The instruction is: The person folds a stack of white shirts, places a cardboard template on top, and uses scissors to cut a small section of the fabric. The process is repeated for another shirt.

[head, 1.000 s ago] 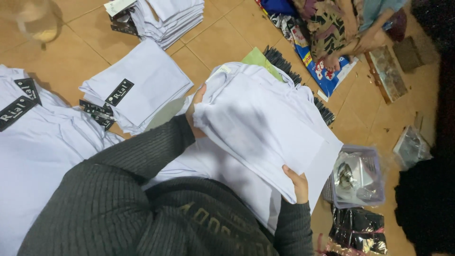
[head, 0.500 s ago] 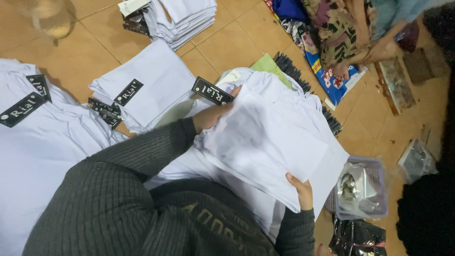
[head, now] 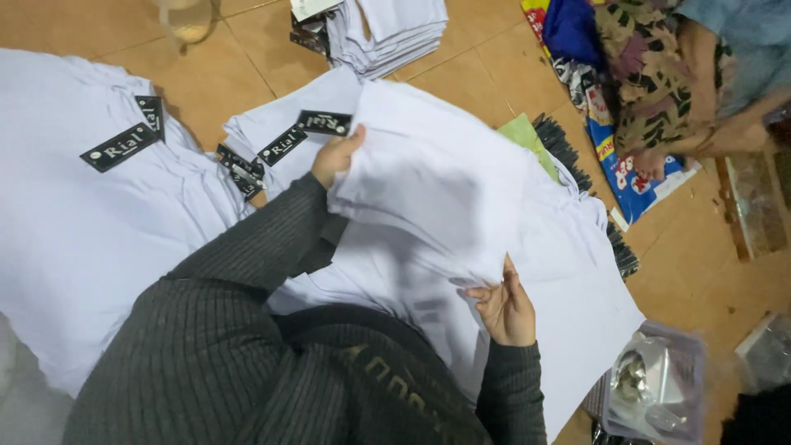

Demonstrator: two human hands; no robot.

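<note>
Both hands have a grip on a folded white garment: the left hand (head: 336,156) pinches its far edge, and the right hand (head: 504,306) clamps the near corner, lifting the white garment (head: 437,177) off the spread pile of white cloth (head: 568,280) on the floor. The folding looks nearly done, and the next move seems to call for laying it flat and square. It is plain, soft and creased.

Two hands (head: 338,156), four black tags (head: 119,147), one clear plastic box (head: 659,387).

Both hands are gripping a folded white garment (head: 437,181): left hand (head: 336,156) pinching its far-left corner, right hand (head: 504,306) holding its near edge.
</note>
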